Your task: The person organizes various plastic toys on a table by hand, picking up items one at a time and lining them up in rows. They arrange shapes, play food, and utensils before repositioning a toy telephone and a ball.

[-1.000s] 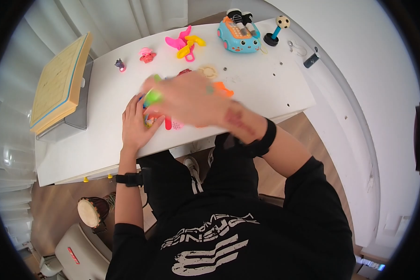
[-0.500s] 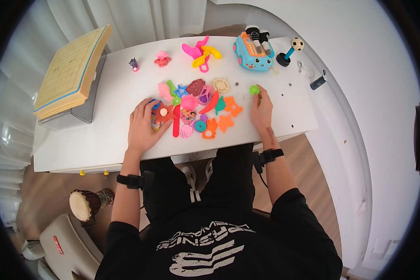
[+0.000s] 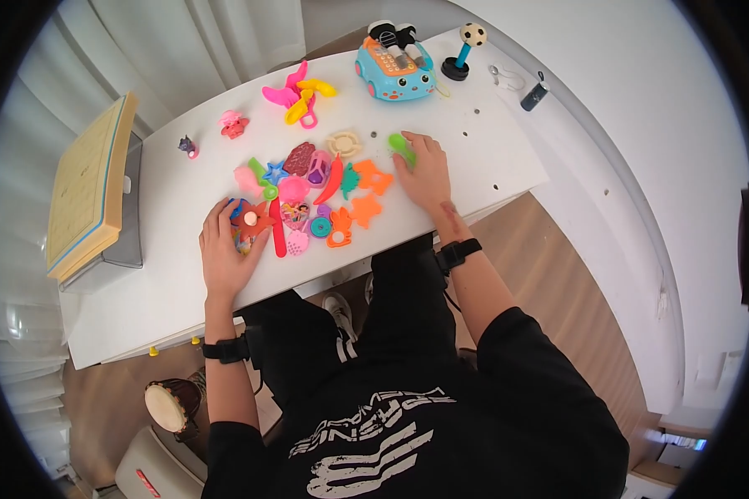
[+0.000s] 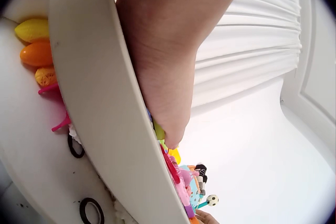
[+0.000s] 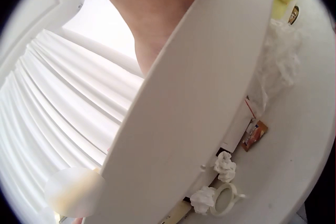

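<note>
- Left hand [image 3: 231, 256], at the near side of a white tabletop [image 3: 171, 195], spans wide, its thumb and loosely bent fingers around an orange-red plastic star [image 3: 265, 222] bearing a pale round knob; whether it presses down, one cannot tell.
- Right hand [image 3: 427, 175] narrows about a bright green plastic piece [image 3: 401, 147], held at thumb and fingers, to the right of the scattered toys.
- Between the hands lie a flat red plastic stick [image 3: 278, 231], a red chilli-shaped piece [image 3: 333, 179] and a teal dinosaur-like shape [image 3: 349, 180].
- A loose pinch could drop the green piece; a low sweep leftward could catch the chilli and scatter its neighbours. Should the left thumb drag sideways, the star might tip or the stick might slide.
- Only the left wrist camera shows smooth yellow [image 4: 32, 30] and orange [image 4: 37, 54] rounded objects beyond the table's edge; the right wrist camera alone catches crumpled white tissue [image 5: 226, 167] and a small brown packet [image 5: 255, 135]. That edge hides the right fingers and green piece, both plain from the head.
</note>
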Demonstrator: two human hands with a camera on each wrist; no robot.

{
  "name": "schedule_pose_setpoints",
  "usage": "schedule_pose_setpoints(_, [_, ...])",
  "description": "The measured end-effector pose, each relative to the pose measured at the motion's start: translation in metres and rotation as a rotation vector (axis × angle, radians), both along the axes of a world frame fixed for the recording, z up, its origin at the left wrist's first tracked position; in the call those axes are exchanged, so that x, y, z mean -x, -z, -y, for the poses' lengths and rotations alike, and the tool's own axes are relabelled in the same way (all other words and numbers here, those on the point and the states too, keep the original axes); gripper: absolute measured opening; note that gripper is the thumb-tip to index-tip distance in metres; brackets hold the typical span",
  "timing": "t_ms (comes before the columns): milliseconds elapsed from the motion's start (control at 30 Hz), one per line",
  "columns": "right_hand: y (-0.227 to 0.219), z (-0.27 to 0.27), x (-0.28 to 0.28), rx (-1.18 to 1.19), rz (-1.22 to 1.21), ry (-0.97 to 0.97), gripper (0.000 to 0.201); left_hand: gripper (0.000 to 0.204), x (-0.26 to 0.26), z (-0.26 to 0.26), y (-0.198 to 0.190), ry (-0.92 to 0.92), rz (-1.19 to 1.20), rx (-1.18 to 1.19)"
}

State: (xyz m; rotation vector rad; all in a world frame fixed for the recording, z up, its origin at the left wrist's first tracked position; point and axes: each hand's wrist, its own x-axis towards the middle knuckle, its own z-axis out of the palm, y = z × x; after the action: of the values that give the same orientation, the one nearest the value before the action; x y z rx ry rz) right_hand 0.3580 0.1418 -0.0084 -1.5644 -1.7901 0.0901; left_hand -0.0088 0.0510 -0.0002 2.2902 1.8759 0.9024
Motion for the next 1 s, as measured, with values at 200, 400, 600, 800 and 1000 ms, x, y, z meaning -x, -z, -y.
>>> schedule_pose_setpoints(200, [-0.0027,0.002,0.0021,0.003,-0.004,0.013,0.036,0.07,-0.0012,0.0002,-0.0007,-0.006,0.003,-0.006])
schedule_pose_setpoints(400, [-0.0045,0.0036,0.0031,0.023,-0.026,0.012,0.033,0.072,0.0015,0.0011,-0.0003,0.003,-0.026,0.004])
schedule_pose_setpoints(600, [-0.004,0.0034,0.0031,0.059,-0.051,0.014,0.033,0.081,0.0021,0.0007,-0.0005,-0.005,-0.032,0.029])
schedule_pose_setpoints(800, [-0.0026,0.0028,0.0044,0.066,-0.051,0.019,0.032,0.084,0.0017,0.0012,-0.0008,-0.02,-0.093,0.006])
schedule_pose_setpoints(1000, [-0.0009,0.0007,0.0015,0.104,-0.078,-0.005,0.029,0.085,0.0021,0.0011,-0.0007,-0.027,-0.073,0.013])
